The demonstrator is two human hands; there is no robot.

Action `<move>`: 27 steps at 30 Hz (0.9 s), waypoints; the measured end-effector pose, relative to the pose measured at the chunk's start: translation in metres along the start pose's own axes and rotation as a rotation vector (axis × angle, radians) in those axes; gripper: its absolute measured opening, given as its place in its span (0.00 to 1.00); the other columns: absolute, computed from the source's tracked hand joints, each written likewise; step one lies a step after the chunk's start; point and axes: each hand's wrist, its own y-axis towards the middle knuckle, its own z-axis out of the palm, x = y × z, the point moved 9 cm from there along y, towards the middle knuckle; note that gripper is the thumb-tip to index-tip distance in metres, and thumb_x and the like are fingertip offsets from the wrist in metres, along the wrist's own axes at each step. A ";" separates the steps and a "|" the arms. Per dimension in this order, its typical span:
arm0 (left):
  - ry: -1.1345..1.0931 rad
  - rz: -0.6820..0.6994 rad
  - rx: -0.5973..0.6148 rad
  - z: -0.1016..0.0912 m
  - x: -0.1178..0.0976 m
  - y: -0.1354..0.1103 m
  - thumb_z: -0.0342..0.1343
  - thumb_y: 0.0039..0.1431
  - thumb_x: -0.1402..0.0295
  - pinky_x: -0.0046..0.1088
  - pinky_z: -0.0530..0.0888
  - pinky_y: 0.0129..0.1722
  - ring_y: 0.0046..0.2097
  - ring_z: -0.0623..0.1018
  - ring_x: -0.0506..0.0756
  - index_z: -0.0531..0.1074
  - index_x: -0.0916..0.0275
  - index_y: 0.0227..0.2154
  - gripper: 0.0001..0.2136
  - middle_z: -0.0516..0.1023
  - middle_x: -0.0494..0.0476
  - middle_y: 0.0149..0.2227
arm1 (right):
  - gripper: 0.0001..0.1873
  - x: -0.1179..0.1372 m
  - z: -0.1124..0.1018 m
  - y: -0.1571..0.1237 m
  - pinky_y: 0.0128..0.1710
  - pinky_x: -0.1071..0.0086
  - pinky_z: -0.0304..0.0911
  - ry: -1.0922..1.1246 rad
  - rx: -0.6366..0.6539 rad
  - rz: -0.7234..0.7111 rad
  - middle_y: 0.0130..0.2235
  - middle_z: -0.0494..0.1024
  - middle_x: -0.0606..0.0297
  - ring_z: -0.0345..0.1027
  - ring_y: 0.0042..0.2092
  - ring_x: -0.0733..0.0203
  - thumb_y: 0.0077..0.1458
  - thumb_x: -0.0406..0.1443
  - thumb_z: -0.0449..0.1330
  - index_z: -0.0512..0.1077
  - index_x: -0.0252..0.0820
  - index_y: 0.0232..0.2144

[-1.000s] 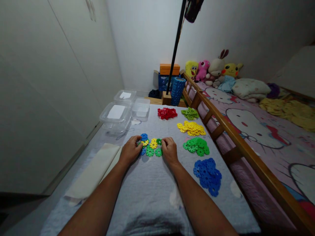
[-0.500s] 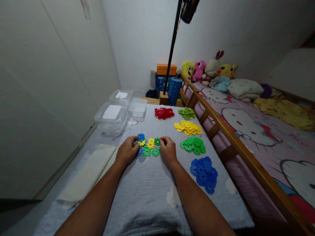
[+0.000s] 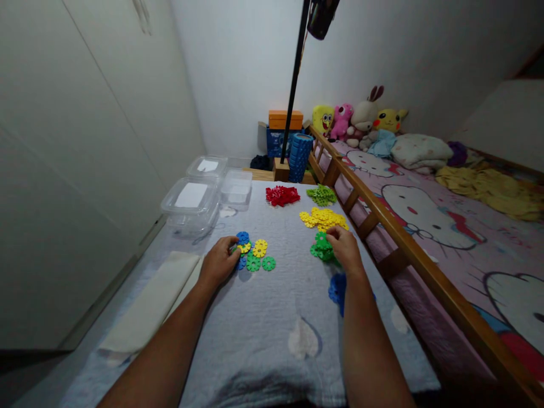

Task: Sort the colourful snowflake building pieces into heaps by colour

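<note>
My left hand [image 3: 221, 258] is closed at the left edge of a small cluster of notched plastic snowflake discs. In that cluster are a blue disc [image 3: 242, 237], a yellow disc [image 3: 260, 248] and a green disc [image 3: 254, 262]; the fingertips partly hide the left side. One loose green disc [image 3: 268, 263] lies flat just right of it. Over the green pile [image 3: 326, 255], my right hand [image 3: 342, 245] pinches a green snowflake disc [image 3: 321, 238] between thumb and fingers. My right forearm covers much of the blue pile [image 3: 337, 290].
Behind the green pile lie yellow [image 3: 323, 217], light green [image 3: 322, 195] and red [image 3: 283, 195] disc piles. Clear plastic boxes [image 3: 191, 207] stand at the back left, near a folded cream cloth [image 3: 153, 306]. A wooden bed rail [image 3: 395, 246] borders the table's right side.
My right hand has moved right, from beside the cluster to the green pile, with a green disc in its fingers. My left hand has stayed at the cluster.
</note>
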 end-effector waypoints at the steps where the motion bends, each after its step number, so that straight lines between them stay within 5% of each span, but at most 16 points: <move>1: 0.000 0.000 -0.001 0.000 0.000 0.000 0.50 0.59 0.61 0.32 0.73 0.43 0.43 0.78 0.57 0.71 0.61 0.50 0.19 0.77 0.59 0.49 | 0.08 -0.011 -0.007 0.002 0.37 0.67 0.62 -0.033 0.012 0.018 0.29 0.77 0.64 0.70 0.33 0.58 0.44 0.38 0.56 0.72 0.42 0.27; 6: 0.007 0.003 -0.001 0.001 0.001 0.001 0.50 0.59 0.60 0.31 0.73 0.43 0.43 0.78 0.56 0.71 0.60 0.51 0.19 0.77 0.58 0.48 | 0.12 -0.055 -0.026 0.006 0.33 0.69 0.61 -0.103 0.052 0.107 0.29 0.77 0.64 0.70 0.32 0.58 0.43 0.36 0.55 0.74 0.41 0.31; 10: 0.010 0.002 0.001 0.001 0.002 0.001 0.50 0.59 0.60 0.31 0.73 0.43 0.44 0.78 0.56 0.71 0.60 0.50 0.19 0.77 0.57 0.47 | 0.12 -0.066 -0.031 0.009 0.31 0.70 0.59 -0.206 0.020 0.114 0.28 0.76 0.65 0.69 0.30 0.60 0.44 0.35 0.54 0.75 0.40 0.32; 22: 0.009 0.007 0.003 0.001 0.003 0.001 0.50 0.59 0.61 0.32 0.73 0.43 0.44 0.78 0.57 0.71 0.59 0.50 0.18 0.77 0.57 0.46 | 0.08 -0.061 -0.035 0.006 0.33 0.69 0.59 -0.413 -0.059 0.072 0.28 0.77 0.64 0.69 0.31 0.60 0.47 0.31 0.58 0.76 0.42 0.30; 27: 0.009 0.012 0.015 0.004 0.005 0.001 0.49 0.60 0.60 0.33 0.73 0.45 0.46 0.77 0.57 0.71 0.60 0.51 0.18 0.77 0.59 0.49 | 0.10 -0.031 -0.031 0.003 0.40 0.67 0.63 -0.340 -0.081 0.051 0.35 0.80 0.59 0.72 0.37 0.57 0.50 0.32 0.57 0.76 0.40 0.34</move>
